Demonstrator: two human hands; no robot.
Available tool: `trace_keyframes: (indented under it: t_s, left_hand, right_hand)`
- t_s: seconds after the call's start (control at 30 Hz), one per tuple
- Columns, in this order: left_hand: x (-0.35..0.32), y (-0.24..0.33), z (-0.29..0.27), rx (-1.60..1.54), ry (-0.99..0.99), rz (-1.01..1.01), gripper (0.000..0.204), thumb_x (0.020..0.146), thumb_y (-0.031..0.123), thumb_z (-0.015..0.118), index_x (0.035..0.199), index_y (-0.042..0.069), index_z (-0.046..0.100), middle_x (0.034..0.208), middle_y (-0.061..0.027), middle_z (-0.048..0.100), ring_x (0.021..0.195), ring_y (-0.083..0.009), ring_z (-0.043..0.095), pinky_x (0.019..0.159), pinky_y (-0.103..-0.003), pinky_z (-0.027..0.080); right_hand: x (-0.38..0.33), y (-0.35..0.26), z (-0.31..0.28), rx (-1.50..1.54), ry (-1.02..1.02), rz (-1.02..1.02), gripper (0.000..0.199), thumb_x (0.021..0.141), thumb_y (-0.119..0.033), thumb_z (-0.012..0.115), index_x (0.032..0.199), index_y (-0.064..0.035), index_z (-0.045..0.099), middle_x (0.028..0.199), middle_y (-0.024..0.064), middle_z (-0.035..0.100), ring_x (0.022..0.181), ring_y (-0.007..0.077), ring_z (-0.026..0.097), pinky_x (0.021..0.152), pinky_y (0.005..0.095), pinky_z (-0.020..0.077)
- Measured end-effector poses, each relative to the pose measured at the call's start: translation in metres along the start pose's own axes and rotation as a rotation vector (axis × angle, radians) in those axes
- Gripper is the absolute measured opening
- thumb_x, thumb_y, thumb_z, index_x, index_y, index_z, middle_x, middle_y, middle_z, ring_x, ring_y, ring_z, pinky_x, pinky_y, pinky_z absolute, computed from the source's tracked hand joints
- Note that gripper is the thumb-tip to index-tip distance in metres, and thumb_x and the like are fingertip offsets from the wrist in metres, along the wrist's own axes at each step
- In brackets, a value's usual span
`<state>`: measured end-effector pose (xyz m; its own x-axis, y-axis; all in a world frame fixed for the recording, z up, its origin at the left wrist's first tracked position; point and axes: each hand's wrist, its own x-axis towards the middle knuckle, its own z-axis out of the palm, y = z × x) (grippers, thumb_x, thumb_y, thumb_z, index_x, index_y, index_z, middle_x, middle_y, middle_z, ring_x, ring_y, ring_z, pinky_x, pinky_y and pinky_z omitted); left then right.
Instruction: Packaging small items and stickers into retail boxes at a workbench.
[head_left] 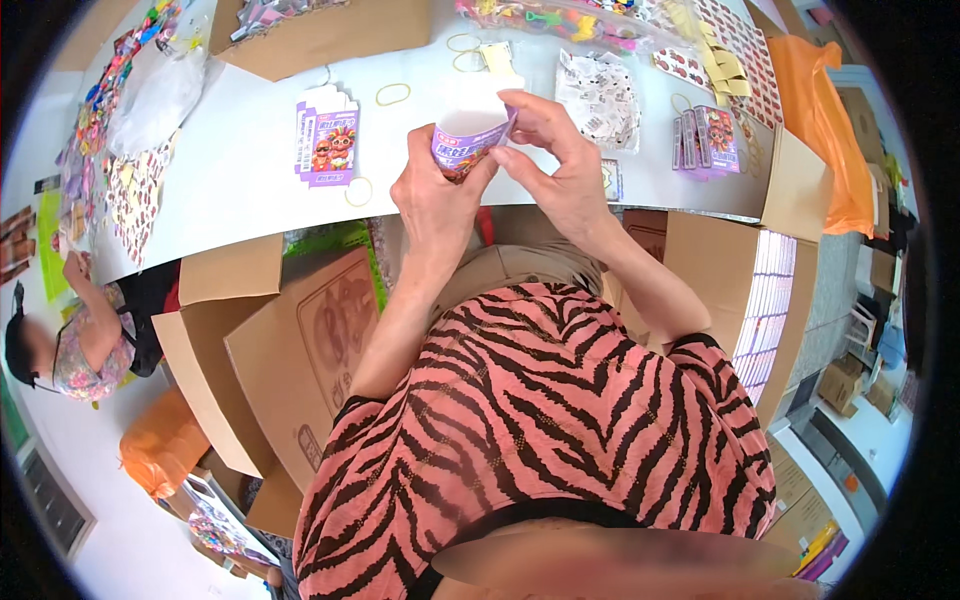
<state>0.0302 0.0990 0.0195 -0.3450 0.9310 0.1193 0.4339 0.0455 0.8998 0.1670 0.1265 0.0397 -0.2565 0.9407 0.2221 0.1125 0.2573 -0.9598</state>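
Just above the near table edge, I hold a small purple cardboard box (470, 146) with a printed cartoon figure, its side bowed into a curve. My left hand (436, 196) grips its left side, the thumb pressed on the front. The fingers and thumb of my right hand (558, 165) pinch its right edge near the top. Whether anything is inside the box cannot be seen. To the left lies a pile of flat purple cartons (335, 145). On the right sit several folded purple boxes (706, 140), beside a bag of small black-and-white printed packets (598, 98).
Rubber bands (393, 94) lie about the white table (250, 160). An open brown carton (330, 45) stands at the back, near bags of colourful trinkets (570, 25). Below the edge, a carton (765, 300) holds rows of boxes. Another person (85, 340) works at far left.
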Motion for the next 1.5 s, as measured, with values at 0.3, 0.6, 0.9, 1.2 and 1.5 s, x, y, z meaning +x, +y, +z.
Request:
trace_keyframes:
  t_s: [0.3, 0.6, 0.9, 1.2, 1.5]
  left_hand:
    - [-0.018, 0.016, -0.01, -0.111, -0.194, 0.008, 0.058, 0.083, 0.013, 0.066, 0.125, -0.005, 0.032, 0.091, -0.0242, 0.063, 0.079, -0.0283, 0.067, 0.067, -0.035, 0.054]
    - [-0.02, 0.004, -0.024, 0.051, -0.125, 0.503, 0.068, 0.085, 0.005, 0.06, 0.139, -0.004, 0.021, 0.114, -0.0254, 0.055, 0.086, -0.0313, 0.065, 0.073, -0.038, 0.054]
    - [-0.015, 0.004, -0.04, -0.144, -0.125, 0.57, 0.047, 0.08, 0.004, 0.067, 0.122, -0.003, 0.047, 0.107, -0.022, 0.058, 0.083, -0.0276, 0.065, 0.069, -0.033, 0.053]
    - [-0.014, 0.013, -0.041, -0.391, -0.138, 0.337, 0.03, 0.081, 0.004, 0.068, 0.108, -0.001, 0.057, 0.103, -0.0139, 0.062, 0.08, -0.0173, 0.064, 0.067, -0.025, 0.052]
    - [-0.021, 0.015, -0.05, -0.321, -0.274, 0.196, 0.017, 0.086, 0.006, 0.063, 0.1, 0.0, 0.055, 0.086, -0.0079, 0.065, 0.074, -0.0119, 0.065, 0.065, -0.023, 0.051]
  right_hand:
    - [-0.001, 0.003, -0.02, 0.047, -0.16, 0.075, 0.029, 0.086, -0.003, 0.061, 0.114, -0.0029, 0.055, 0.103, 0.004, 0.061, 0.093, 0.0119, 0.06, 0.085, 0.0275, 0.049]
    - [0.0, -0.019, -0.035, -0.022, -0.274, -0.014, 0.023, 0.085, -0.001, 0.06, 0.108, -0.0001, 0.058, 0.103, 0.0064, 0.061, 0.09, 0.0127, 0.062, 0.08, 0.0263, 0.0507]
    - [0.003, -0.032, -0.045, -0.114, -0.352, -0.072, 0.022, 0.085, -0.005, 0.062, 0.106, -0.0021, 0.058, 0.099, 0.0068, 0.063, 0.088, 0.014, 0.063, 0.076, 0.0273, 0.0515]
    - [0.002, -0.035, -0.042, -0.106, -0.438, -0.067, 0.018, 0.087, -0.007, 0.061, 0.104, -0.0014, 0.058, 0.096, 0.0071, 0.063, 0.086, 0.0147, 0.063, 0.077, 0.0281, 0.0511]
    - [0.003, -0.026, -0.044, -0.019, -0.436, -0.063, 0.015, 0.088, -0.008, 0.06, 0.1, 0.0011, 0.057, 0.091, 0.0073, 0.062, 0.082, 0.0138, 0.061, 0.072, 0.0266, 0.0502]
